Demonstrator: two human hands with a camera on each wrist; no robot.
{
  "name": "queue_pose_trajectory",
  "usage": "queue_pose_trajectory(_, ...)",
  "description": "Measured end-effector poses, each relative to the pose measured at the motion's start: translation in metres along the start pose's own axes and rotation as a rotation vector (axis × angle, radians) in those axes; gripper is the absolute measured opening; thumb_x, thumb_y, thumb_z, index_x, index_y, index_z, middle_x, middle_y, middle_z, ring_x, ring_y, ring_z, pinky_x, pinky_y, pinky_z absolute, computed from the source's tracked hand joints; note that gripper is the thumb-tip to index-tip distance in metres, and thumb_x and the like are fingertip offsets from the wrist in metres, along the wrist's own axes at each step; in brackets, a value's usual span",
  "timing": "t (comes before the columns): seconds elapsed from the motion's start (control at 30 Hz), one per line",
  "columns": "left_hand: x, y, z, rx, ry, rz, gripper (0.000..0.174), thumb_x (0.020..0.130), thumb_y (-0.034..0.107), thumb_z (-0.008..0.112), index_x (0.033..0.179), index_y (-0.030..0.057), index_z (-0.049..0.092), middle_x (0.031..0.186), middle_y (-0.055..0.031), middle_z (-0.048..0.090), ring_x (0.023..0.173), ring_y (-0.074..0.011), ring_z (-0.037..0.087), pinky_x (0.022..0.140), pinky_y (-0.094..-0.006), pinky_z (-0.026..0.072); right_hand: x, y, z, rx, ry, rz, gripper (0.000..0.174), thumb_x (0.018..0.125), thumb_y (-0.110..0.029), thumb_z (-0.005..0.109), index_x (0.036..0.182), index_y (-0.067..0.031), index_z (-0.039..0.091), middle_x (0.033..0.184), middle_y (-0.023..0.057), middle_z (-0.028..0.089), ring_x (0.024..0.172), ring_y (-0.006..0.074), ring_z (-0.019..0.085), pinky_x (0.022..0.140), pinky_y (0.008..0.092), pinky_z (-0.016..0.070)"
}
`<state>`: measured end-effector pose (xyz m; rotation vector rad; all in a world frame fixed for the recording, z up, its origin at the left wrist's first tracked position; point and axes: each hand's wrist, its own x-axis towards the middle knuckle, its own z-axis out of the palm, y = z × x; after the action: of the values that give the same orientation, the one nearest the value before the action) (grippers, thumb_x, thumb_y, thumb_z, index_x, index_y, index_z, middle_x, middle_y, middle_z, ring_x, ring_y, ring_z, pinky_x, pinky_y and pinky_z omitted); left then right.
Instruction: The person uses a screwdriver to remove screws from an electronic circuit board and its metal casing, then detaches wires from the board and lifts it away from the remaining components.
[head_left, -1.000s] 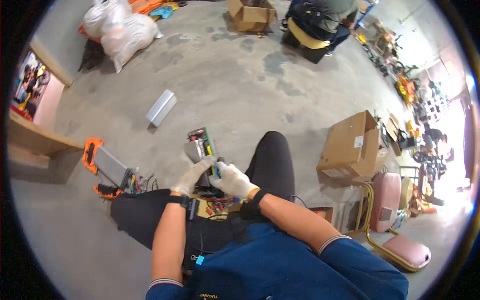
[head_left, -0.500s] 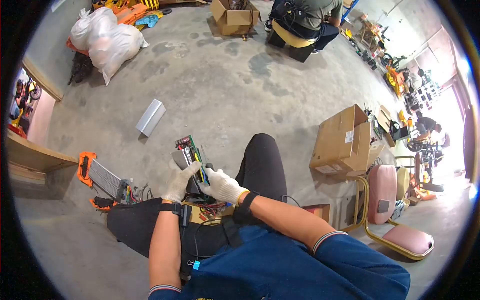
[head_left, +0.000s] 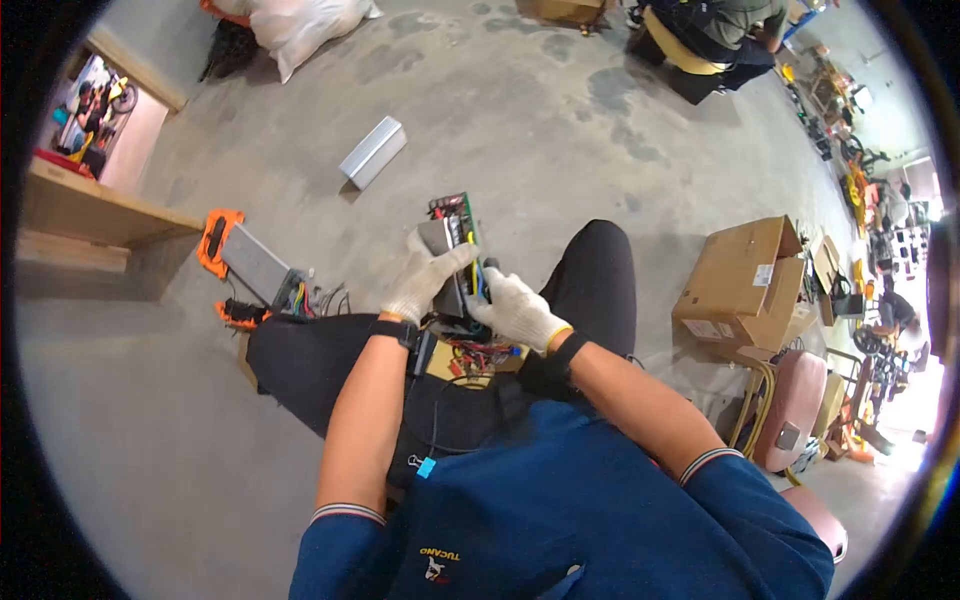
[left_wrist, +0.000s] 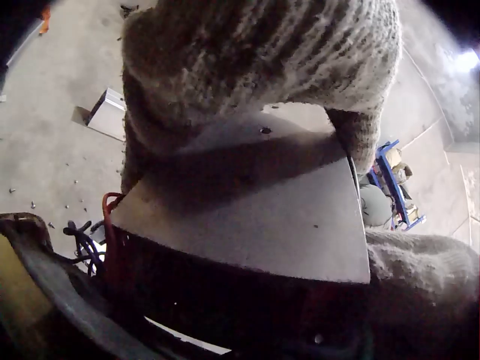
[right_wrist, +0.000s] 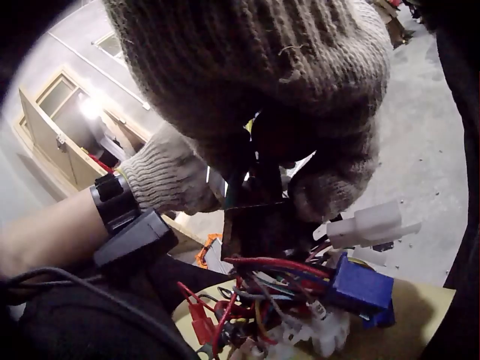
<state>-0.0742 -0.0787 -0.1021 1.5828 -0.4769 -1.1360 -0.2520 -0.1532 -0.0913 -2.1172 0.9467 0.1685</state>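
Observation:
A long electronics unit with a grey metal casing (left_wrist: 255,217) and a green circuit board (head_left: 457,208) stands between the person's knees. The gloved left hand (head_left: 425,278) grips the casing from the left, its thumb reaching across toward yellow and blue wires (head_left: 476,255). On the unit's right side, the gloved right hand (head_left: 520,308) curls around a dark-handled tool (head_left: 490,264), which looks like a screwdriver; its tip is hidden. Below the hands lie red and other coloured wires (right_wrist: 277,266), with a blue connector (right_wrist: 364,289) and a white connector (right_wrist: 371,225).
A silver metal housing (head_left: 374,154) lies on the concrete floor ahead. To the left is another unit with orange ends (head_left: 255,265) and loose wires. An open cardboard box (head_left: 735,285) and a pink-cushioned chair (head_left: 792,410) stand at right. Another person (head_left: 735,40) sits at the back.
The head view has shifted, so the scene sits farther right and higher in the frame. Both hands stay on the unit; a thin shaft seen beside it half a second ago no longer shows clearly.

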Motion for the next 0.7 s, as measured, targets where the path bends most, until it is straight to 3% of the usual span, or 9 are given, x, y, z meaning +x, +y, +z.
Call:
queue_pose_trajectory(0.03,0.001,-0.002,0.0,0.024,0.051,0.034,0.084,0.088,0.037,0.091,0.146,-0.0033,0.047,0.131,-0.0175,0.066,0.115,-0.024,0.068,0.099,-0.0392,0.0586,-0.001,-0.001,-0.001,-0.006,-0.006,0.002,0.059,0.1,-0.046,0.071,0.14,-0.0038,0.06,0.116,0.0385,0.07,0.11,0.0554,0.072,0.099,0.0587,0.0583)
queue_pose_trajectory(0.07,0.005,-0.004,-0.002,0.025,0.056,0.029,0.084,0.088,0.037,0.091,0.146,-0.0033,0.047,0.131,-0.0175,0.066,0.115,-0.024,0.068,0.099,-0.0392,0.0586,-0.002,-0.002,-0.004,-0.012,-0.005,0.009,0.058,0.101,-0.046,0.071,0.139,-0.0037,0.06,0.116,0.0384,0.07,0.11,0.0553,0.072,0.098,0.0591,0.0582)
queue_pose_trajectory(0.13,0.009,-0.011,-0.005,0.028,-0.005,0.043,0.065,0.087,0.033,0.089,0.134,-0.0025,0.06,0.116,-0.013,0.071,0.102,-0.0211,0.071,0.09,-0.0377,0.0607,0.0,-0.001,-0.002,-0.003,-0.007,0.005,0.056,0.1,-0.045,0.071,0.136,-0.0031,0.06,0.111,0.0382,0.07,0.107,0.0562,0.072,0.095,0.0599,0.059)
queue_pose_trajectory(0.17,0.01,-0.016,-0.002,0.041,0.072,0.12,0.052,0.085,0.03,0.088,0.122,-0.0016,0.069,0.105,-0.0099,0.073,0.091,-0.0191,0.072,0.083,-0.0369,0.0614,0.002,0.0,-0.002,0.0,-0.012,-0.002,0.054,0.1,-0.044,0.071,0.133,-0.0027,0.06,0.11,0.038,0.071,0.105,0.0564,0.072,0.093,0.0602,0.0593)
queue_pose_trajectory(0.23,0.005,-0.01,-0.001,0.052,0.067,0.098,0.053,0.085,0.03,0.087,0.123,-0.0019,0.068,0.105,-0.0103,0.073,0.09,-0.0193,0.072,0.082,-0.0372,0.0615,0.002,0.001,-0.003,0.006,-0.003,-0.018,0.049,0.1,-0.043,0.072,0.123,-0.0021,0.06,0.105,0.0379,0.071,0.099,0.057,0.072,0.088,0.0612,0.06)
queue_pose_trajectory(0.37,-0.006,0.009,0.006,0.052,0.076,0.098,0.055,0.084,0.03,0.087,0.123,-0.0033,0.066,0.105,-0.0109,0.073,0.089,-0.0195,0.072,0.08,-0.0381,0.0616,0.001,0.01,0.006,0.025,0.107,-0.1,0.044,0.1,-0.043,0.072,0.119,-0.0037,0.063,0.098,0.0356,0.073,0.095,0.0561,0.073,0.086,0.06,0.0604)
queue_pose_trajectory(0.6,0.0,-0.001,-0.002,0.022,0.013,0.07,0.062,0.083,0.032,0.089,0.127,-0.0037,0.064,0.107,-0.0114,0.073,0.092,-0.019,0.072,0.081,-0.0371,0.061,-0.005,0.005,-0.004,0.085,0.087,-0.082,0.044,0.101,-0.042,0.072,0.121,-0.003,0.07,0.102,0.0342,0.075,0.097,0.052,0.075,0.085,0.0584,0.06)
queue_pose_trajectory(0.7,-0.004,0.003,0.001,0.032,0.037,0.082,0.069,0.083,0.036,0.09,0.131,-0.0043,0.062,0.11,-0.0122,0.073,0.093,-0.0197,0.072,0.082,-0.0367,0.0611,-0.008,0.009,-0.012,0.116,0.049,-0.132,0.042,0.105,-0.039,0.067,0.126,-0.0027,0.071,0.101,0.0322,0.076,0.095,0.0502,0.075,0.084,0.0572,0.0599)
